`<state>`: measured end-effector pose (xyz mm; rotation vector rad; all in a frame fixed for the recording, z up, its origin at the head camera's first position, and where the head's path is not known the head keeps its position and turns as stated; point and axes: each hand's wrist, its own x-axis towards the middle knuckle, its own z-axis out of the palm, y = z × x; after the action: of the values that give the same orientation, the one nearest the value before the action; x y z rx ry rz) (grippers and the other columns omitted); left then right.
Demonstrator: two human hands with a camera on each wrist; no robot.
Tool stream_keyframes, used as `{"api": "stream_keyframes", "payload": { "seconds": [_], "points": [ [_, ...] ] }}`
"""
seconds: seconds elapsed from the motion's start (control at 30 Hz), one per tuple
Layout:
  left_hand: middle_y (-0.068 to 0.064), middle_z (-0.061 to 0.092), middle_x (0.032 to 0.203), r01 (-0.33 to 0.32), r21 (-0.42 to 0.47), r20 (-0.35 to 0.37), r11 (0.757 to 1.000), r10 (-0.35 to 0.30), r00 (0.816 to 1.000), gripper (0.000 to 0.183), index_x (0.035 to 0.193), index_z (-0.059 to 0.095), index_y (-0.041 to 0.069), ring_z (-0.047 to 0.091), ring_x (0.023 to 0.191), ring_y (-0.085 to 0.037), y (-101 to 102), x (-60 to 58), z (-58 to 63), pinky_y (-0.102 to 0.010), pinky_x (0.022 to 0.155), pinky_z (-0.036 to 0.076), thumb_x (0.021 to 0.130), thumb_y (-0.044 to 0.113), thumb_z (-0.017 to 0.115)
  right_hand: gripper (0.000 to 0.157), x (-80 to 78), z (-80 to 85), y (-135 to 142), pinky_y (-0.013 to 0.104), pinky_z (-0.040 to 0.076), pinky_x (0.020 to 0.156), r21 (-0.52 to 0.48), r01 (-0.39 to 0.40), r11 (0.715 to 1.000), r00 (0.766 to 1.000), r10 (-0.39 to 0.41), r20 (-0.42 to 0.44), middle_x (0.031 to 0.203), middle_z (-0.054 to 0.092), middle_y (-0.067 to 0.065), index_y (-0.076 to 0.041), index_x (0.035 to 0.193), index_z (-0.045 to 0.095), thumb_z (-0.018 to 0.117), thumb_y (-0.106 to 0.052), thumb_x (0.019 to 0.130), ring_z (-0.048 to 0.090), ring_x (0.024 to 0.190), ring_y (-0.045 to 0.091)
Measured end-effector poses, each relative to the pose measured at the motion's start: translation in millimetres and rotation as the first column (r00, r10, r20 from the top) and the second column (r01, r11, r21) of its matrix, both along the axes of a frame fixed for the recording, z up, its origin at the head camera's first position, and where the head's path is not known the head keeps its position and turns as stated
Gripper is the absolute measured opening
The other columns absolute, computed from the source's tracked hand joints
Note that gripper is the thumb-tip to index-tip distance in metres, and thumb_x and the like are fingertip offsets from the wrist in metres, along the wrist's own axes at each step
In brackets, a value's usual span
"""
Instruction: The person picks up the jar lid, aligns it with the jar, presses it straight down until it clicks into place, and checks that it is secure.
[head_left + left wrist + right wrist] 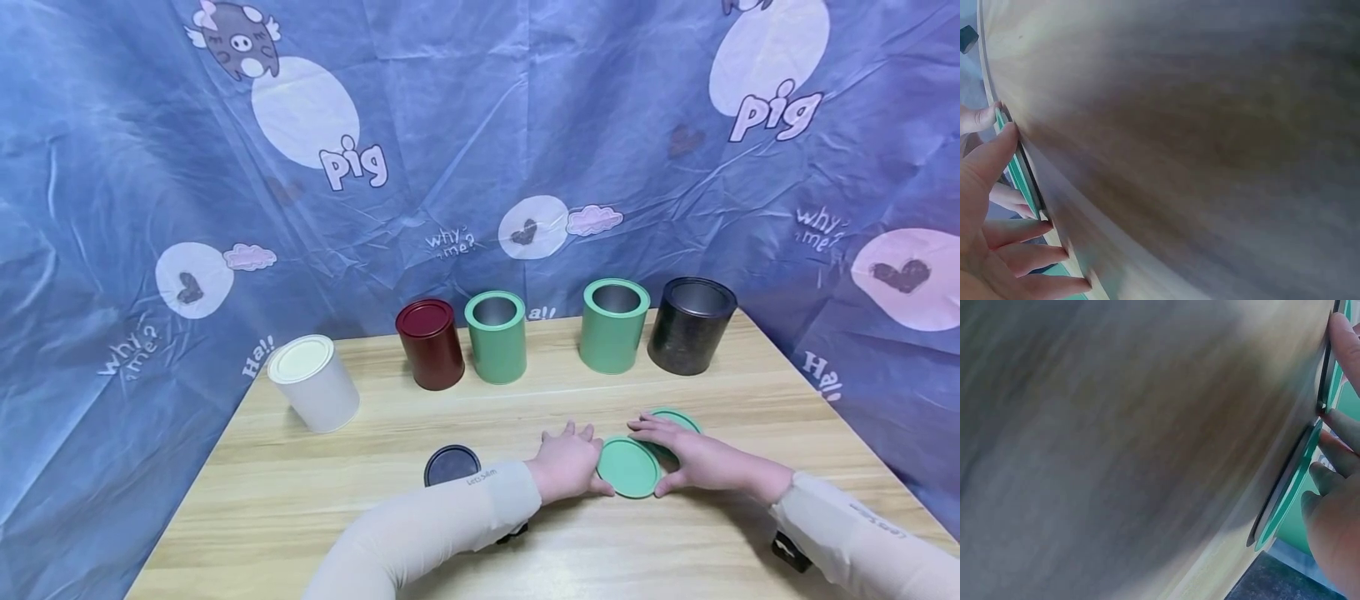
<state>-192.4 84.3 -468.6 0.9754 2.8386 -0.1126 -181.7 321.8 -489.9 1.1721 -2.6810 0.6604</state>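
Observation:
A green lid (629, 467) lies on the table between my two hands. My left hand (566, 463) holds its left edge between thumb and index finger, the other fingers spread over the wood. From the opposite side my right hand (701, 457) holds the lid's right edge with thumb and index finger. In the left wrist view, the left thumb (1002, 144) touches the lid's rim. A second green lid (678, 419) lies flat just behind, partly covered by the right hand. The right wrist view shows this second lid (1288, 490) beside the right fingertips.
A dark lid (452, 463) lies left of the left forearm. Along the back stand a white can (322, 396), a dark red can (435, 354), two green cans (501, 354) (611, 337) with open tops, and a black open can (686, 337). Blue printed cloth (450, 167) hangs behind the table.

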Motion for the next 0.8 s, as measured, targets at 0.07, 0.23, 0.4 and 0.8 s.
{"api": "stream_keyframes", "payload": {
  "seconds": [0.07, 0.23, 0.4, 0.8],
  "points": [
    [0.004, 0.044, 0.15, -0.002, -0.001, -0.001, 1.0, 0.002, 1.0, 0.071, 0.138, 0.053, 0.027, 0.041, 0.139, -0.025, -0.8, 0.4, 0.1, -0.053, 0.098, 0.047, 0.08, 0.066, 0.063, 0.077, 0.7, 0.6, -1.0, -0.001, -0.001, 0.105, 0.005, 0.009, 1.0, 1.0, -0.009, 0.003, 0.129, 0.056, 0.025, 0.005, 0.124, 0.058, 0.081, -0.042, 0.067, 0.035, 0.139, 0.016],
    [0.004, 0.043, 0.15, -0.003, 0.007, 0.007, 1.0, 0.003, 1.0, 0.071, 0.138, 0.053, 0.025, 0.041, 0.139, -0.024, -1.8, 0.4, 0.3, -0.052, 0.099, 0.047, 0.081, 0.066, 0.063, 0.077, 2.1, 3.2, -3.2, -0.002, -0.002, 0.103, 0.019, 0.029, 0.999, 0.999, -0.029, 0.024, 0.13, 0.056, 0.026, 0.005, 0.124, 0.059, 0.081, -0.042, 0.067, 0.043, 0.131, 0.035],
    [0.004, 0.043, 0.15, -0.006, 0.011, 0.014, 1.0, 0.006, 1.0, 0.072, 0.14, 0.052, 0.025, 0.04, 0.139, -0.024, -2.5, 0.1, 0.5, -0.052, 0.099, 0.047, 0.081, 0.065, 0.062, 0.078, 1.7, 4.6, -4.5, -0.001, -0.001, 0.103, 0.03, 0.039, 0.999, 0.999, -0.04, 0.032, 0.13, 0.057, 0.025, 0.004, 0.124, 0.059, 0.082, -0.043, 0.067, 0.045, 0.125, 0.044],
    [0.005, 0.046, 0.148, 0.001, 0.047, 0.028, 0.999, -0.002, 1.0, 0.071, 0.14, 0.051, 0.024, 0.042, 0.138, -0.023, -5.1, -1.7, 0.9, -0.051, 0.099, 0.047, 0.082, 0.063, 0.064, 0.078, 1.0, 7.7, -5.7, 0.0, 0.005, 0.103, 0.031, 0.046, 0.998, 0.998, -0.047, 0.045, 0.129, 0.058, 0.023, 0.004, 0.125, 0.058, 0.082, -0.043, 0.067, 0.046, 0.118, 0.049]
  ]
}}
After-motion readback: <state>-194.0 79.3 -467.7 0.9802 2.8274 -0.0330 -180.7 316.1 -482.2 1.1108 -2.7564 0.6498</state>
